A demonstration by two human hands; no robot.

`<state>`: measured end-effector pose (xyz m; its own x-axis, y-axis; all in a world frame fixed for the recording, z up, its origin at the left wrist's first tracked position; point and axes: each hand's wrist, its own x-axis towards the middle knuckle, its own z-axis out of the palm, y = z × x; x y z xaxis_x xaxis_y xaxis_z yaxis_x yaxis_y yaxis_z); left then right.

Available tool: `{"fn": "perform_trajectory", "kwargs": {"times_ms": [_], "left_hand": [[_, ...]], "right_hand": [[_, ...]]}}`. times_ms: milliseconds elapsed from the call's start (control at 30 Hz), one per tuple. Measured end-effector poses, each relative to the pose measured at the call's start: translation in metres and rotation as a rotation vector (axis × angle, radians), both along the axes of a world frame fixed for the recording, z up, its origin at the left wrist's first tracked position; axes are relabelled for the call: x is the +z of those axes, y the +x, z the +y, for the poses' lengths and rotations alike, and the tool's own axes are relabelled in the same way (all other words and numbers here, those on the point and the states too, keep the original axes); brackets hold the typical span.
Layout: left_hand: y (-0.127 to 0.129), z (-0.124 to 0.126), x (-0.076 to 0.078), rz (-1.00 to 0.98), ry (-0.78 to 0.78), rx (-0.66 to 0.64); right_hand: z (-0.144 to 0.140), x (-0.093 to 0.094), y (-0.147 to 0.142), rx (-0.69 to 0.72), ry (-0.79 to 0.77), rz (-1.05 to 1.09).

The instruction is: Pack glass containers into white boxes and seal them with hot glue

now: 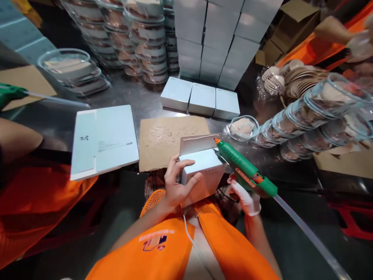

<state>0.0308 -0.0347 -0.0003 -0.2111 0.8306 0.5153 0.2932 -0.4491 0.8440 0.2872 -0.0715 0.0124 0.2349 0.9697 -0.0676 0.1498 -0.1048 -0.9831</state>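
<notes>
Gripping a white box, the left hand has its thumb on the near face and its fingers spread over the left side and top, clamped on the box. The box is right in front of the person's orange vest, at the near edge of the metal table; what bears it from below is hidden. Its far flap stands up, with a shiny line along the top edge. The right hand, in a white glove, is wrapped around the handle of a green glue gun; the gun's body hides some of the fingers. The orange nozzle is at the right end of the flap, though whether they touch I cannot tell, and a clear glue stick pokes out of the back. Behind the box lies a brown cardboard sheet, marked with blobs, and left of that a large flat box. Three small boxes sit in a row beyond the sheet, before a tall stack of boxes. To the right, clear tubs are piled up, leaning.
</notes>
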Motion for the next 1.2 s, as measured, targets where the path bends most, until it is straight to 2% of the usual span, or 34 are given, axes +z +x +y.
{"fn": "perform_trajectory", "kwargs": {"times_ms": [133, 267, 400, 533, 600, 667, 733, 800, 867, 933, 1000, 1100, 1200], "left_hand": [[-0.007, 0.002, -0.003, -0.054, -0.084, 0.027], [-0.012, 0.005, -0.004, -0.155, -0.156, 0.022], [-0.014, 0.008, -0.004, -0.191, -0.172, 0.01], [-0.017, 0.011, -0.001, -0.234, -0.206, 0.008], [-0.017, 0.013, 0.001, -0.275, -0.219, -0.021], [-0.016, 0.014, 0.004, -0.303, -0.218, -0.062], [-0.013, 0.014, 0.006, -0.305, -0.216, -0.11], [-0.011, 0.013, 0.006, -0.292, -0.208, -0.153], [-0.009, 0.012, 0.005, -0.285, -0.201, -0.167], [-0.009, 0.012, 0.002, -0.308, -0.202, -0.153], [-0.009, 0.014, -0.001, -0.404, -0.188, -0.159], [-0.012, 0.021, -0.003, -0.58, -0.12, -0.242], [-0.018, 0.026, -0.003, -0.496, -0.083, -0.29]], "right_hand": [[0.024, 0.01, 0.012, -0.048, -0.013, 0.156], [0.076, 0.005, 0.02, 0.049, -0.328, 0.227], [0.118, -0.006, 0.023, 0.142, -0.527, 0.106], [0.128, 0.005, 0.035, 0.147, -0.587, -0.134], [0.126, 0.019, 0.036, 0.095, -0.522, -0.25], [0.122, 0.034, 0.027, 0.042, -0.345, -0.308], [0.116, 0.045, 0.006, 0.058, -0.152, -0.266], [0.113, 0.051, -0.019, 0.177, -0.081, -0.101], [0.112, 0.051, -0.04, 0.291, -0.122, 0.102], [0.111, 0.047, -0.048, 0.312, -0.118, 0.203], [0.11, 0.044, -0.045, 0.363, -0.002, 0.171], [0.104, 0.047, -0.03, 0.629, 0.234, 0.007], [0.098, 0.055, -0.026, 0.827, 0.415, -0.195]]}}
